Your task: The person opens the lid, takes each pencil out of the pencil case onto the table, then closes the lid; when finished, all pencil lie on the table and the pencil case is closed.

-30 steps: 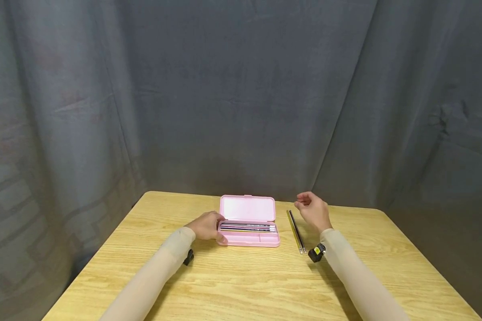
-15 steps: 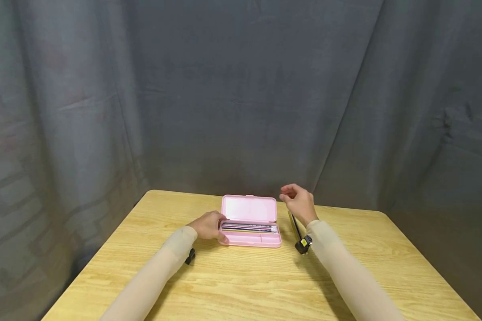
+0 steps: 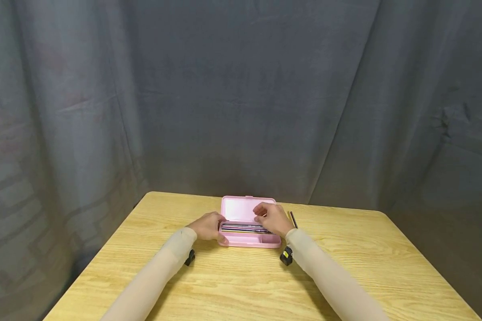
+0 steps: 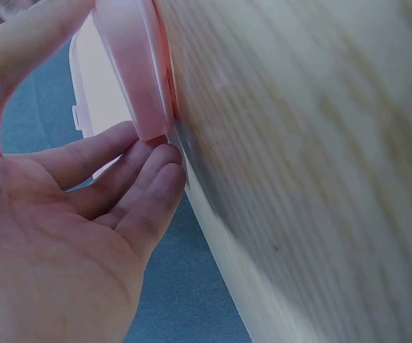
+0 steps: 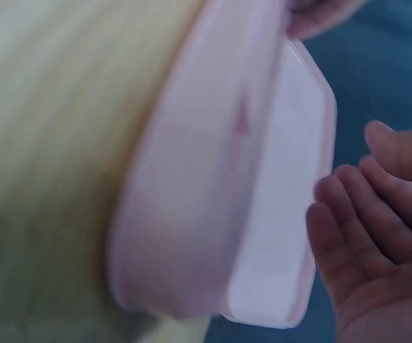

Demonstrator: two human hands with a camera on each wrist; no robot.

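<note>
An open pink pencil case [image 3: 250, 240] lies at the table's far middle, its lid [image 3: 241, 207] raised at the back. Several pencils [image 3: 241, 228] lie side by side in its tray. My left hand [image 3: 206, 225] grips the case's left end. In the left wrist view the left hand's [image 4: 84, 214] fingertips press the case's end [image 4: 131, 64] and the thumb lies over its top. My right hand [image 3: 271, 218] hovers over the tray's right part, holding nothing. In the right wrist view the right hand's [image 5: 370, 243] fingers are loosely bent beside the lid [image 5: 285, 200].
Two pencils [image 3: 292, 218] lie on the wooden table [image 3: 245, 285] just right of the case, partly hidden by my right hand. A grey curtain [image 3: 241, 89] hangs close behind the table. Black wrist cameras [image 3: 286, 256] sit under both forearms.
My right hand has moved left from above the loose pencils to over the case's right part. The left hand and the case have stayed put.
</note>
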